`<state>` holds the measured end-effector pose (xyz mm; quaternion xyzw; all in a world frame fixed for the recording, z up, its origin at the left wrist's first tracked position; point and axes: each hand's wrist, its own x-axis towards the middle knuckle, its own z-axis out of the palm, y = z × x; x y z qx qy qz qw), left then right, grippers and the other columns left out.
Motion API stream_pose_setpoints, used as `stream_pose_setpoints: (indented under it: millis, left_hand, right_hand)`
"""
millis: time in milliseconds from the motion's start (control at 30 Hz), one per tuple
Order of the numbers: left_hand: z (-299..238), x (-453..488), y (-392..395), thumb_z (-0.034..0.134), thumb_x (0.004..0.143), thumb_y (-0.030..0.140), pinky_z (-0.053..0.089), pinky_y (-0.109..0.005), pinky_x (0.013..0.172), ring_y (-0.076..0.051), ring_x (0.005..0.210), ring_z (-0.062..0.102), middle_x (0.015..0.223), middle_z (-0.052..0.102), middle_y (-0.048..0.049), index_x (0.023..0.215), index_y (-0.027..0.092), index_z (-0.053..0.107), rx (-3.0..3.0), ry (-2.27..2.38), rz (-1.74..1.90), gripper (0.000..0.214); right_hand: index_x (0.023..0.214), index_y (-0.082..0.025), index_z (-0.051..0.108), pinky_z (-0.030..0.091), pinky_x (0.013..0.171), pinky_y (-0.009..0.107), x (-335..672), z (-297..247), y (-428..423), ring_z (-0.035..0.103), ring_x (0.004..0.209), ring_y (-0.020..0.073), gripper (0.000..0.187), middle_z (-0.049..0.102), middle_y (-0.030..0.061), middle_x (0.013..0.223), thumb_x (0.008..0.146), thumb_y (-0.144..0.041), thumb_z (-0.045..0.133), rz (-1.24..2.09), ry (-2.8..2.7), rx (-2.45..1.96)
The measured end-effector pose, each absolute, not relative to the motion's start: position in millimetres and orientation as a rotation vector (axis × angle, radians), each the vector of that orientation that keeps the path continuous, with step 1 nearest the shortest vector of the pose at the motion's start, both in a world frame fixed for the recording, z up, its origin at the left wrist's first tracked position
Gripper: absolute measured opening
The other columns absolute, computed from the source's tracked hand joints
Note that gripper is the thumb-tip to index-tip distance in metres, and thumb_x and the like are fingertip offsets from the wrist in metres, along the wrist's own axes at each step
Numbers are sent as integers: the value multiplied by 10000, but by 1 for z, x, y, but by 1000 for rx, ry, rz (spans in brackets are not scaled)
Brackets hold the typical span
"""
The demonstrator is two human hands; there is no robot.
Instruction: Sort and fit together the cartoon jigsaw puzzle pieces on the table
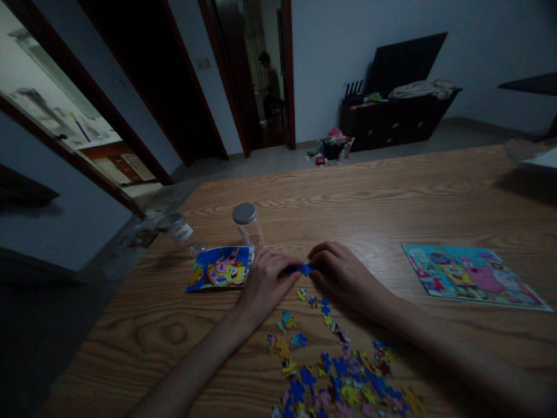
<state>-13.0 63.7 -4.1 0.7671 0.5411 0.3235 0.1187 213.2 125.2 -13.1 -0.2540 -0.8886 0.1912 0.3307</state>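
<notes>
My left hand (274, 271) and my right hand (335, 268) meet near the middle of the table. Between their fingertips are blue jigsaw puzzle pieces (306, 269), gripped from both sides; the fingers partly hide them. Toward me lies a spread of loose puzzle pieces (348, 377), blue, yellow and pink, with a few strays just below my hands. Beside my left hand is a small cartoon picture card (223, 268), its right edge close to that hand. A larger cartoon picture sheet (474, 274) lies flat to the right of my right forearm.
Two clear jars with metal lids, one jar (249, 223) behind the card and another jar (177, 227) farther left, stand on the wooden table (369, 197). Beyond are a TV cabinet (395, 119), a filled bin (334, 146) and a person (272, 84) through a doorway.
</notes>
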Motion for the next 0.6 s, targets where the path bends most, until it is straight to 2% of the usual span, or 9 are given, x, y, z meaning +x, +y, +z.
stream_pose_setpoints:
  millis: [167,467,600]
  left_hand:
    - [-4,-13,62,750,970,191,481,-467,1034,-264,1112,649,1144,769,-17,1184,292,758,2308,1561,887,236]
    - [-7,-14,61,653,965,56,475,-437,1033,-247,1127,633,1160,744,-22,1189,277,750,2298,1536,913,330]
    - [-8,-14,60,643,976,89,481,-436,1027,-254,1134,636,1163,738,-39,1211,256,718,2266,1559,917,298]
  right_hand:
    - [1092,-211,625,569,864,458,214,-12,125,646,998,269,165,674,114,1083,946,-136,637,503,-2330,-659]
    - [1103,-200,624,555,882,478,214,-11,123,631,1021,279,173,660,123,1100,945,-128,626,535,-2331,-672]
    - [1094,-202,625,543,892,490,215,-11,123,622,1026,282,164,660,123,1102,950,-122,618,568,-2323,-681]
